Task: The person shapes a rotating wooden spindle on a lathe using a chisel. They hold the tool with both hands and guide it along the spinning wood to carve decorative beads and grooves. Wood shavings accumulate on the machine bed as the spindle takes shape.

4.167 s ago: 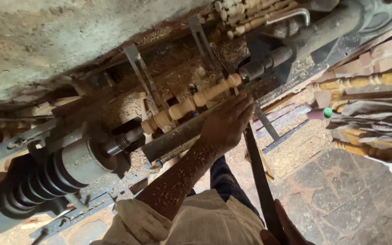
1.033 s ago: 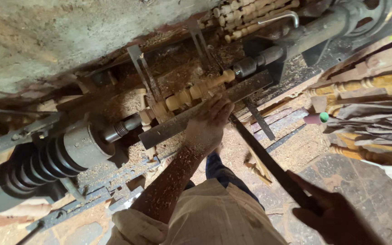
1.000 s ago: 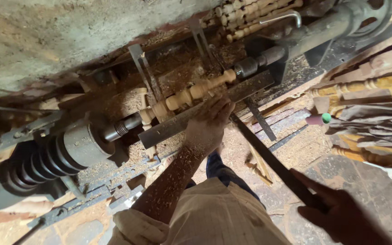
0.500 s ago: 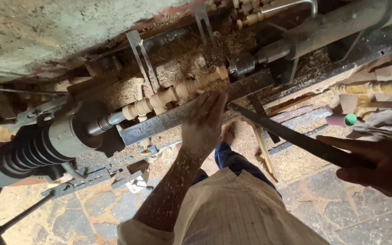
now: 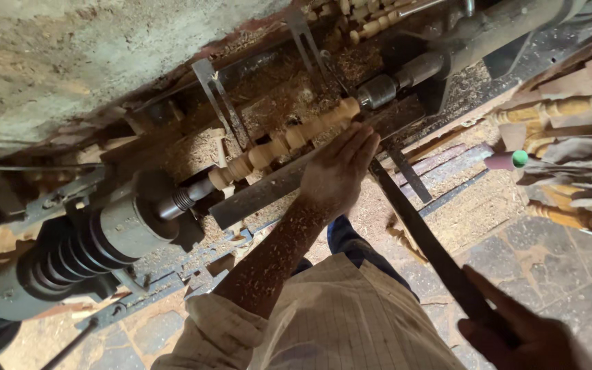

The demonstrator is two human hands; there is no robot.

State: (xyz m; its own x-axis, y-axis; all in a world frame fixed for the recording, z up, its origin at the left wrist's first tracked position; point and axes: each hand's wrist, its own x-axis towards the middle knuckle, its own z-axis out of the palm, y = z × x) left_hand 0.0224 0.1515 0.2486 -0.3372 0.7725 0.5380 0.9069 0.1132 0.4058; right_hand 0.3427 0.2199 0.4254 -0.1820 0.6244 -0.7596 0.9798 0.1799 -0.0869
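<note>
Right hand (image 5: 522, 336) lower on chisel (image 5: 426, 240)

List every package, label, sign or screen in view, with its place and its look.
None shows. In view are only a wood lathe with a turned spindle, sawdust, a long dark chisel, and finished spindles at the right.

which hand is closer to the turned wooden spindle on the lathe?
Left. The left hand lies on the flat metal rest, fingertips right beside the spindle. The right hand is far back at lower right, gripping the handle end of a long dark tool.
</note>
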